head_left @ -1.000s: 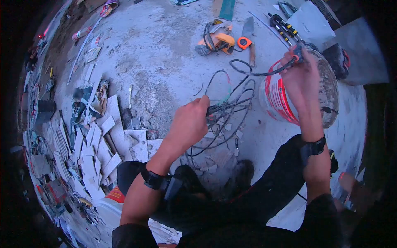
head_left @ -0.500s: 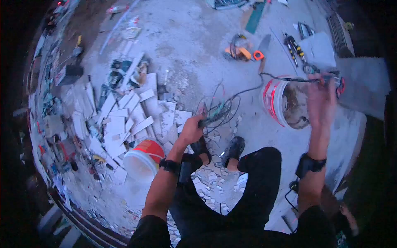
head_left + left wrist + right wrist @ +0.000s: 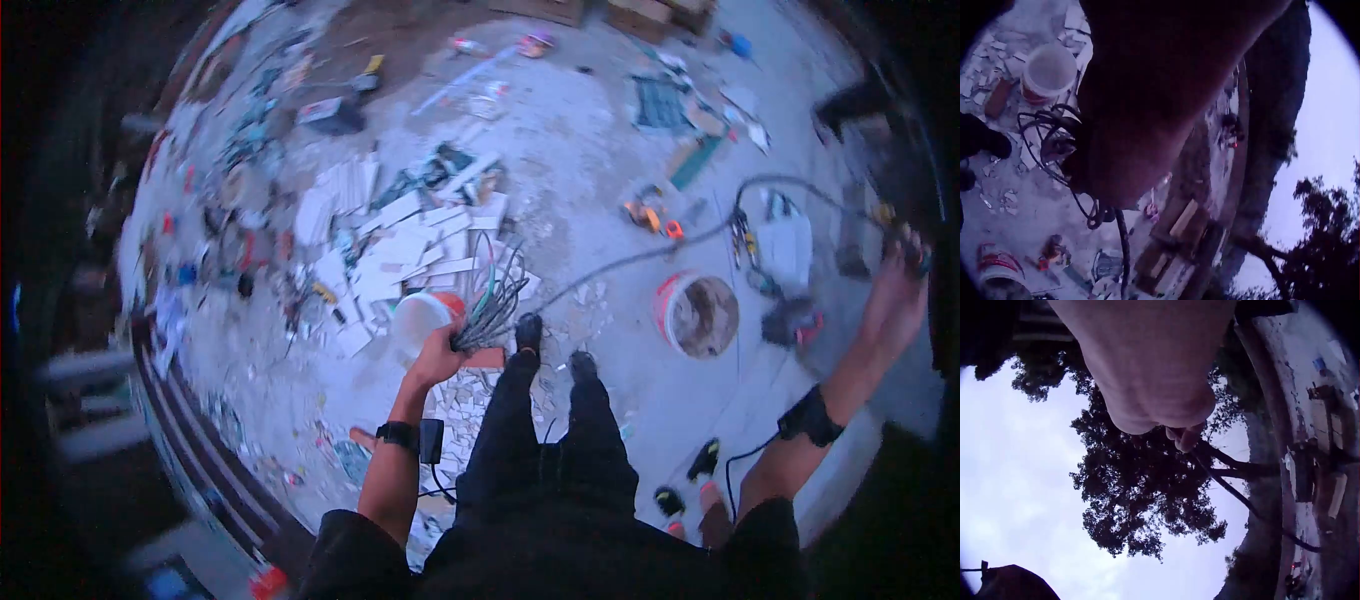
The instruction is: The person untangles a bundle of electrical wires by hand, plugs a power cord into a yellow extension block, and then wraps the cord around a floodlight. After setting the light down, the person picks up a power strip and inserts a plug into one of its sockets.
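Note:
Loops of dark cable [image 3: 497,312] hang from my left hand [image 3: 436,357], which grips them in a bundle beside my left leg. Several loops also show around the fingers in the left wrist view, where the back of the hand hides most of the grip. From the bundle one long cable strand [image 3: 640,258] runs across to my right hand [image 3: 895,290], raised far out to the right. That hand holds the strand's end, with a dark piece at the fingers. In the right wrist view the cable [image 3: 1241,497] leads away from curled fingertips [image 3: 1186,439].
A white bucket [image 3: 408,318] stands just behind the left hand, near broken white tiles [image 3: 345,200]. A red and white bucket [image 3: 665,300] with dried residue stands to the right. An orange power tool [image 3: 645,215] and hand tools [image 3: 742,240] lie farther off. Tile shards litter the floor around my feet.
I have risen from a crouch to standing. My right hand has moved outward to the right, drawing a long strand from the bundle. The left hand still holds the loops.

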